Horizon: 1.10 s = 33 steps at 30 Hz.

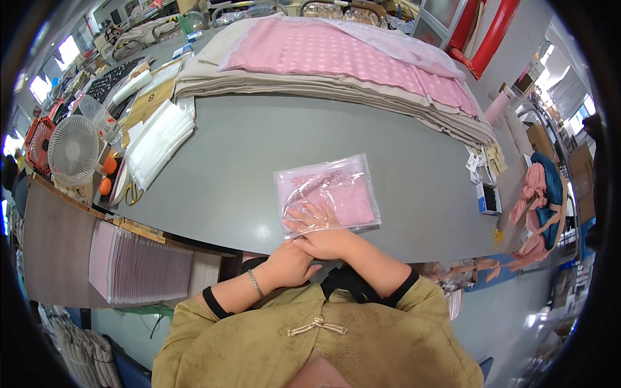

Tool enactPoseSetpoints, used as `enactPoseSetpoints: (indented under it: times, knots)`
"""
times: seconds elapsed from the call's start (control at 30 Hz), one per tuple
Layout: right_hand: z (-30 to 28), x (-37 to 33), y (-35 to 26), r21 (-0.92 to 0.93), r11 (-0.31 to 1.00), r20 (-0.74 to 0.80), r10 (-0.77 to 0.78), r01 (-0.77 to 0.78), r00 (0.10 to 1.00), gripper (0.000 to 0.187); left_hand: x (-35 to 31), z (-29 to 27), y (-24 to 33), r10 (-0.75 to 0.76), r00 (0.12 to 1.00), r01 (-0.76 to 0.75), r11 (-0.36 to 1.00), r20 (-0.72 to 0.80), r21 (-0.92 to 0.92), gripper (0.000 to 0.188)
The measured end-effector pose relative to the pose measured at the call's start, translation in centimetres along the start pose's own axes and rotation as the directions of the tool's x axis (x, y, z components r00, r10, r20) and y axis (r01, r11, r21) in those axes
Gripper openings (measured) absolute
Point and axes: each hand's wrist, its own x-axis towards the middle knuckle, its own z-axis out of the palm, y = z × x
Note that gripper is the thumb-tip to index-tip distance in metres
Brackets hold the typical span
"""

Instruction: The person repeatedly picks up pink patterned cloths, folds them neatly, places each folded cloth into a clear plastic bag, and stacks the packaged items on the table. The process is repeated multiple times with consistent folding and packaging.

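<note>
A clear plastic bag (pixel 362 169) with folded pink fabric (pixel 352 200) inside lies flat on the grey table, close to its front edge. From the right, my right hand (pixel 318 227) reaches across the bag's near edge. Its fingers lie spread and flat over the pink fabric, seemingly beneath the clear film. My left hand (pixel 288 264) is just in front of the bag, against the underside of my right hand. The left thumb points right, while the other left fingers are hidden under the right hand, so whether they grip the bag's edge cannot be told.
Layered beige cloth (pixel 310 87) with pink dotted fabric (pixel 349 55) on top spans the table's far side. At left are a stack of clear bags (pixel 160 143), yellow-handled scissors (pixel 133 193) and a fan (pixel 74 149). A small blue box (pixel 488 198) sits at right.
</note>
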Motion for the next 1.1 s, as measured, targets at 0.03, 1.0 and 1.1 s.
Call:
enactPoseSetpoints:
  times: [0.03,1.0,1.1]
  knots:
    - [-0.2,-0.1,0.4,0.097,0.995,0.023,0.000,-0.002,1.000,0.055,-0.2,-0.5,0.4,-0.003,1.000,0.004,0.998,0.020,-0.061,0.054]
    - [0.7,1.8,0.7,-0.145,0.937,-0.344,0.254,-0.319,0.904,0.068,7.4,-3.2,-6.7,0.151,0.879,-0.193,0.980,-0.453,-0.047,0.030]
    - [0.0,2.7,1.3,-0.233,0.916,-0.358,0.232,-0.327,0.904,0.065,7.2,-3.0,-6.1,0.058,0.909,-0.094,0.993,-0.412,-0.069,0.038]
